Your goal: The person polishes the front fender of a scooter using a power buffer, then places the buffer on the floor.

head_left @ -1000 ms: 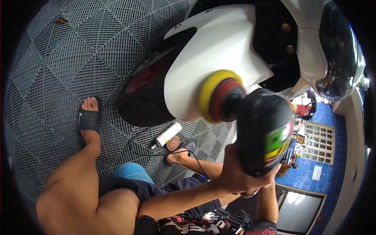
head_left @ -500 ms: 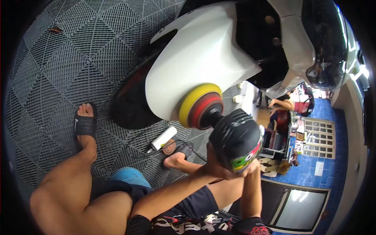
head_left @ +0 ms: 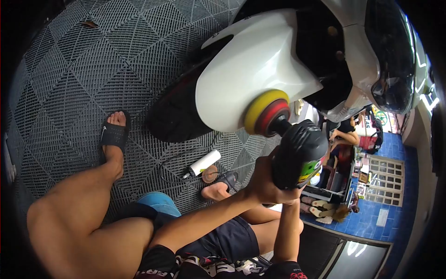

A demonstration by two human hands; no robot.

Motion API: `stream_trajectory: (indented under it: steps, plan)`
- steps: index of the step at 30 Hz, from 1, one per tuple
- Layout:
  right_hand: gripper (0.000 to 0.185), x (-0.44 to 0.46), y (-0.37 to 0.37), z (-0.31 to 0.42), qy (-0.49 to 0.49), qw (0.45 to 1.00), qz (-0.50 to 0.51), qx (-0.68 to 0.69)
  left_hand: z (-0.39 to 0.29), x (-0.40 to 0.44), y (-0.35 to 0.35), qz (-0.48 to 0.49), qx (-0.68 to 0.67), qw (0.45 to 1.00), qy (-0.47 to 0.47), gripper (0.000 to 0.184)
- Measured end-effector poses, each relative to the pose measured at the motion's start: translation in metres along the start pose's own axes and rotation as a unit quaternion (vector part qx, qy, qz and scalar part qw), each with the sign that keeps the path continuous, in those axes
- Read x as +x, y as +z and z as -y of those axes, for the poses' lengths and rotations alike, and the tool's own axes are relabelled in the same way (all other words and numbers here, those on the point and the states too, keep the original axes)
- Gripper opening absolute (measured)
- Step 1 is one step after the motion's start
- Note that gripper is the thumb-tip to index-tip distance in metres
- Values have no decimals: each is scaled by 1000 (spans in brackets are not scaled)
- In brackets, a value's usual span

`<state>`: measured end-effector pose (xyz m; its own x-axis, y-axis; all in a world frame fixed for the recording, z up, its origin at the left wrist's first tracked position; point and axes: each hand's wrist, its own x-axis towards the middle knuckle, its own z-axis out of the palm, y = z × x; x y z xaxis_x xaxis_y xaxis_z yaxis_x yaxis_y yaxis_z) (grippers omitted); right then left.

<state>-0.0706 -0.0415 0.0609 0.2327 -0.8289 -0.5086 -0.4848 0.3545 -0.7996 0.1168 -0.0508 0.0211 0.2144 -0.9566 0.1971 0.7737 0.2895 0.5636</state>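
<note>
A polisher [head_left: 299, 151] with a black body and a colourful sticker is in both of my hands. Its yellow foam pad [head_left: 254, 110], on a red backing, rests against the lower edge of a white motorcycle fender [head_left: 246, 69]. My left hand [head_left: 264, 180] wraps around the polisher's body from the left. My right hand [head_left: 290, 195] is closed at its underside, with most of the fingers hidden behind the tool.
Below the fender is the black front tyre [head_left: 174, 114]. On the grey grid floor [head_left: 88, 65] lie a white bottle [head_left: 205, 162] and a round orange-brown disc [head_left: 210, 174]. Another person's arm [head_left: 346, 136] shows near a cart [head_left: 334, 179]. A blue stool [head_left: 159, 203] is under me.
The whole view has shifted, bringing the fender further right. Against the fender, the polisher and its pad have moved slightly up and to the right. Both hands keep their hold.
</note>
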Motion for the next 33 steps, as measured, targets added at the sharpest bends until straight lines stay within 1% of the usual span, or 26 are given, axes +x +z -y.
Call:
stream_trajectory:
  steps: [1, 3, 6, 7, 8, 10, 12, 14, 15, 17, 18, 19, 21, 23, 24, 26, 27, 28, 30, 31, 32, 33]
  plan:
    - [99, -5, 4, 10, 3, 1000, 4, -14, 3, -7, -5, 19, -34, 999, 8, 67]
    - [99, -14, 13, 38, 9, 998, 19, -52, 19, -26, -4, -3, -25, 998, 54, 68]
    - [98, -25, 28, 83, 17, 987, 54, -151, 14, -52, 8, -30, -194, 981, -14, 70]
    - [98, -26, 35, 99, 23, 980, 66, -186, 21, -57, 3, 12, -183, 983, -23, 72]
    - [97, -24, 43, 113, 19, 973, 74, -216, 27, -62, -1, 33, -191, 981, -32, 73]
    - [98, -23, 52, 131, 51, 961, 95, -255, 9, -55, -11, 56, -224, 971, -52, 74]
    - [94, -21, 77, 155, 56, 974, 64, -209, -17, -40, -17, 49, -277, 958, -59, 76]
    - [95, -20, 81, 163, 85, 970, 92, -210, -39, -29, -19, 38, -336, 938, -73, 78]
    - [90, -19, 88, 169, 89, 971, 78, -207, -44, -27, -18, 28, -357, 930, -77, 79]
    - [89, -17, 84, 172, 110, 959, 95, -241, -45, -26, -17, 10, -376, 924, -76, 80]
    - [88, -17, 82, 174, 120, 953, 106, -259, -39, -28, -15, 16, -357, 932, -60, 79]
    - [91, -16, 78, 169, 72, 951, 108, -279, -32, -30, -13, 21, -338, 940, -45, 78]
    - [97, -20, 48, 137, 71, 959, 120, -245, 2, -50, -1, 6, -279, 959, -47, 78]
    - [108, -30, 14, 85, 91, 978, 82, -171, 51, -79, 17, -20, -192, 979, -71, 78]
    - [117, -38, -2, 57, 111, 987, 34, -114, 49, -74, 14, -21, -157, 986, -51, 79]
    - [116, -38, 11, 60, 105, 991, 19, -76, 43, -64, 8, -26, -84, 996, -12, 83]
    - [116, -38, 18, 62, 102, 993, 11, -56, 40, -65, 8, -9, -58, 998, -9, 82]
    - [113, -38, 24, 73, 95, 992, 40, -79, 35, -66, 4, 3, -75, 997, -19, 78]
    - [110, -35, 42, 104, 93, 986, 83, -110, 19, -66, -3, 39, -196, 977, -78, 71]
    - [108, -32, 53, 124, 100, 983, 98, -119, -7, -54, -10, 49, -253, 961, -103, 68]
    - [105, -33, 62, 144, 133, 976, 112, -132, -35, -42, -11, 20, -306, 944, -121, 67]
    - [108, -32, 72, 163, 120, 976, 122, -134, -47, -33, -15, 11, -342, 932, -121, 72]
